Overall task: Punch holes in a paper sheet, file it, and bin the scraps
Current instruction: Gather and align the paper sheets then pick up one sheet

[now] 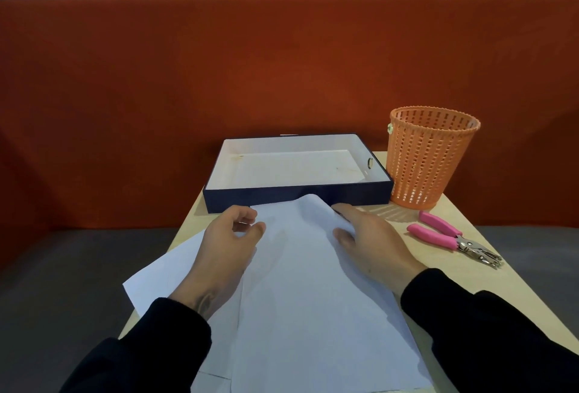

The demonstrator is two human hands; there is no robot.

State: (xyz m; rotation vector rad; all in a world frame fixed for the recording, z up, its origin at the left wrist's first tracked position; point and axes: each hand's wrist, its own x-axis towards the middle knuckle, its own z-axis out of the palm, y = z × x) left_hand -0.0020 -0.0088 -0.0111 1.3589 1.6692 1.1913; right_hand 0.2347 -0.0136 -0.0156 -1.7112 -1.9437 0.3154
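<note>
- Now both hands rest on a stack of white paper sheets (313, 298) on the counter (470, 283).
- Right hand (372, 242) pinches the top sheet's raised far corner.
- Left hand (225, 242) lies on the paper, fingers loosely curled, holding nothing.
- Beyond sits a navy tray (297, 197), touching the sheet's far edge.
- Right of the sheets lie pink-handled punch pliers (451, 237), near an orange basket (429, 157).

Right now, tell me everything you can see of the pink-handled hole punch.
The hole punch is a plier-type hand tool with two pink grips, apparently soft plastic, and a shiny metal head. It lies flat on the pale wooden table, handles spread and pointing toward the orange basket, head toward the near right. Neither hand touches it; the right hand rests on the paper beside it.
</note>
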